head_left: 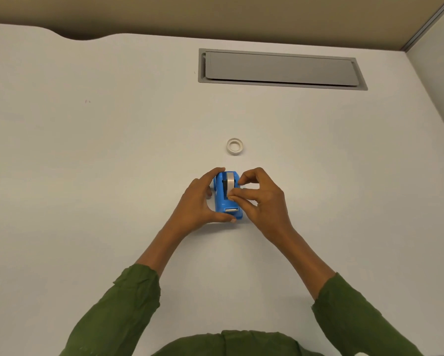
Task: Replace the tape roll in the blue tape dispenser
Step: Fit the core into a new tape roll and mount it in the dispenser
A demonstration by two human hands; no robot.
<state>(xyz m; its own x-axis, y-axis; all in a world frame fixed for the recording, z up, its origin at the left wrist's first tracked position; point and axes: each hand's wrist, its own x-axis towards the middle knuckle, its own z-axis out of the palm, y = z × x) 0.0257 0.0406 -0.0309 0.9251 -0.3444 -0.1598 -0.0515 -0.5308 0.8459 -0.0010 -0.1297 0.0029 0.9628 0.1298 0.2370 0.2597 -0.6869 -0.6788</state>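
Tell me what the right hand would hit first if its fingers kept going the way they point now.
The right hand points left toward the blue tape dispenser. Its fingertips already seem to touch the dispenser beside the tape roll in it, so that comes first. Exact contact is hard to judge from above.

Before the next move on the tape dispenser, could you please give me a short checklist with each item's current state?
1. Blue dispenser upright on the desk: ok.
2. Left hand steadying the dispenser: ok.
3. Right hand fingers at the mounted roll: ok; pinch on the tape end: cannot tell.
4. Loose roll lying flat beyond the dispenser, untouched: ok.
5. Cutter blade unobstructed: ok.
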